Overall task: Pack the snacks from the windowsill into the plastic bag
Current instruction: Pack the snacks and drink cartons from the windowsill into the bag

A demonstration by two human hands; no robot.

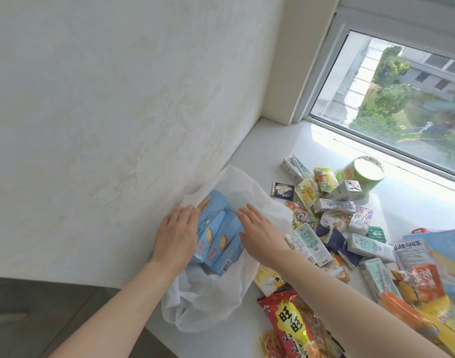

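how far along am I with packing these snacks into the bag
Early on. Done: only the light blue biscuit boxes sit in the white plastic bag. In hand: your left hand and right hand press on them. Left: the milk cartons, green can and red packet.

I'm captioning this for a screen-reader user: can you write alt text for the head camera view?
Two bare hands, left hand and right hand, rest flat-fingered on light blue biscuit boxes lying on a white plastic bag on a windowsill. To the right lies a pile of milk cartons, snack packets and a green tub.
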